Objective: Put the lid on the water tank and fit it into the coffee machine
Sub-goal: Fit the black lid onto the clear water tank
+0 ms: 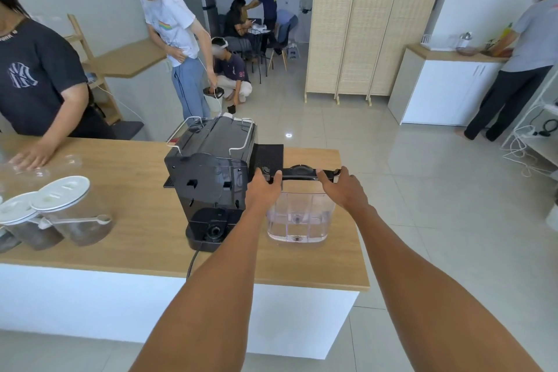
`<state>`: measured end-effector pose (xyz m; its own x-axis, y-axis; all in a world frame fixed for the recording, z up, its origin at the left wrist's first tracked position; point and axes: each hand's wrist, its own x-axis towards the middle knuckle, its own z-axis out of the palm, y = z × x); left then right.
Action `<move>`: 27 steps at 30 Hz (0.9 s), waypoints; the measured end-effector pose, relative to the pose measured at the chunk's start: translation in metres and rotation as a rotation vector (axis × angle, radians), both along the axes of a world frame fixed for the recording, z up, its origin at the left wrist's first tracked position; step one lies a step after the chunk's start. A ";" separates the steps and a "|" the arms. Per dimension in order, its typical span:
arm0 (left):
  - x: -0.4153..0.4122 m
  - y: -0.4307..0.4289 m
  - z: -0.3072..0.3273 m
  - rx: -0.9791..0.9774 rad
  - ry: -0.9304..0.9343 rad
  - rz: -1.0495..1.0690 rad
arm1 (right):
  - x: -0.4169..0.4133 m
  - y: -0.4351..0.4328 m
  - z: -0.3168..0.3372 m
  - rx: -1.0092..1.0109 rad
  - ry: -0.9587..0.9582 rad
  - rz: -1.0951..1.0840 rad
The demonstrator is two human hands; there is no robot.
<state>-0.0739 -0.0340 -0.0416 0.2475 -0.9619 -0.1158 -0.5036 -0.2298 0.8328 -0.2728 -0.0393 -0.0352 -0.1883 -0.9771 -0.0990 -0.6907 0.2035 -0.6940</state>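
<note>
Currently, one clear water tank (297, 219) stands upright on the wooden counter (142, 220), just right of one black coffee machine (211, 178) whose rear faces the camera. One black lid (299, 173) sits across the tank's top rim. Two hands grip it: the left hand (265, 187) pinches the lid's left end between thumb and fingers, and the right hand (341, 187) pinches its right end likewise. The tank is apart from the machine's rear bay, not seated in it. Two lidded glass jars (60, 214) stand at the counter's left, with one white scoop (75, 220) resting against them. One power cord (193, 263) hangs over the counter's near edge.
</note>
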 end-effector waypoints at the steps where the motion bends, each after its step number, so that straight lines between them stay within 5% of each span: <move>1: -0.001 0.000 -0.001 -0.004 0.019 0.006 | 0.001 -0.001 -0.001 -0.008 -0.020 -0.003; 27: 0.003 0.002 -0.015 -0.074 0.222 0.093 | -0.001 0.005 -0.009 -0.115 -0.403 -0.040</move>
<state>-0.0710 -0.0322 -0.0570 0.3113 -0.9442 -0.1074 -0.2864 -0.2010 0.9368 -0.2734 -0.0342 -0.0439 -0.1950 -0.9788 -0.0632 -0.3520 0.1300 -0.9269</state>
